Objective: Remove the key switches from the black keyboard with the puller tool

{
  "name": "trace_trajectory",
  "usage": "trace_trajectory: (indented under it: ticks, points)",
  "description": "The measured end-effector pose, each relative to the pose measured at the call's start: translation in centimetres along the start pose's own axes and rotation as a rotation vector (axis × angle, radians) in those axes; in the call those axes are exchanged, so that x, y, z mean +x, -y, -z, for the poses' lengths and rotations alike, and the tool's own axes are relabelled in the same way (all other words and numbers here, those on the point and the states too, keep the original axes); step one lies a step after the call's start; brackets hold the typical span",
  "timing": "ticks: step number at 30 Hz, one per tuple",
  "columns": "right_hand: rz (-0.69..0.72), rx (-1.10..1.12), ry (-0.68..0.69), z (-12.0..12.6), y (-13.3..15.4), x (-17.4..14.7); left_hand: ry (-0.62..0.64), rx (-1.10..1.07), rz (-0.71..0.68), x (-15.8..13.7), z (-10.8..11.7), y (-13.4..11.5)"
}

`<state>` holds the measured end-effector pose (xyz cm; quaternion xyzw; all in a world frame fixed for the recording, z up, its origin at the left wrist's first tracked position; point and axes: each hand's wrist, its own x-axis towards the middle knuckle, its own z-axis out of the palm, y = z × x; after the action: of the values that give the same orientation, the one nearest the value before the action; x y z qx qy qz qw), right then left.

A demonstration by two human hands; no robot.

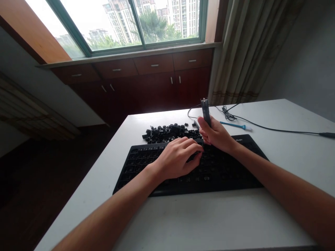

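Note:
A black keyboard [222, 176] lies across the white table, and many of its key positions show as bare sockets. My left hand [176, 157] rests over its middle, with thumb and fingertips pinched together at the keys; whatever is between them is hidden. Above the keyboard's back edge, my right hand [217, 134] is wrapped round a slim black tool [206, 112]. The tool points upward and has small metal prongs at its tip. Just behind the keyboard is a loose heap of black keycaps [170, 131], partly covered by my hands.
A blue-handled brush [234, 124] lies behind the keyboard on the right. A black cable [277, 129] runs from a tangled bundle towards the right edge of the white table [188, 219]. Wooden cabinets [157, 87] stand beyond, under a window.

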<state>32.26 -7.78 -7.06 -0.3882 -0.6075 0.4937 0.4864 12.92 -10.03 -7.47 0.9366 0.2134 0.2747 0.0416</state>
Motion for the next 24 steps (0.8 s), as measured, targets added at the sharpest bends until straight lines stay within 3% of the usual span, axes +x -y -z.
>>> trace_trajectory:
  ticks: [9,18,24]
  points:
    - [0.023,0.181,-0.301,0.11,0.10,0.29,-0.006,0.001,0.014,0.04,0.02,-0.09]
    - [0.032,0.236,-0.086,-0.05,0.55,-0.26,0.010,0.000,0.020,0.07,0.11,-0.11]
    - [-0.019,0.386,-0.060,0.41,0.27,-0.11,0.012,-0.001,0.015,0.15,0.11,-0.10]
